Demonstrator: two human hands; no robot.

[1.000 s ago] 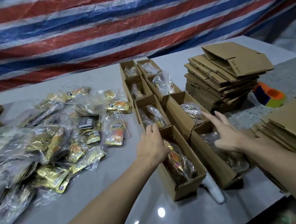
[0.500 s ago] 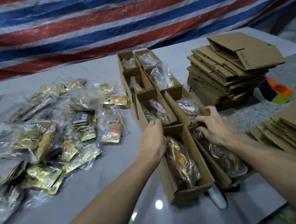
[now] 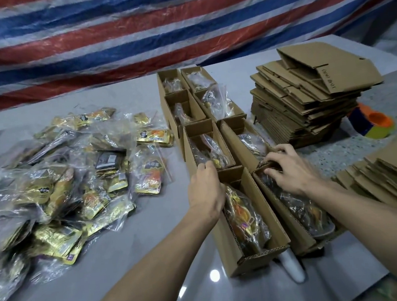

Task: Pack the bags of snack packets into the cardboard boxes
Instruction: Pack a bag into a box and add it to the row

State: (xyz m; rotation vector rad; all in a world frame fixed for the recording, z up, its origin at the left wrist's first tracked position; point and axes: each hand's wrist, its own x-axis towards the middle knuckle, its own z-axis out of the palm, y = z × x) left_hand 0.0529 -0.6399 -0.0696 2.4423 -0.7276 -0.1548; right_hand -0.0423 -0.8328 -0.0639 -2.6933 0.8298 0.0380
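the bags of snack packets [image 3: 57,189] mostly lie heaped on the desk [image 3: 137,274] while the left hand [image 3: 205,189] grips a box's [image 3: 246,221] far end and the right hand's [image 3: 290,172] curled fingers press a bag into the neighbouring box [image 3: 282,212], so a hard shove could likely split plastic or skew the row.

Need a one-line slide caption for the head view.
Both hands, left and right, settle bagged snacks into open cardboard boxes; unpacked bags piled alongside.

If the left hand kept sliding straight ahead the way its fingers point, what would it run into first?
Probably the open cardboard box just beyond the left hand, whose fingertips already sit at its near end, with a bag of snack packets inside.
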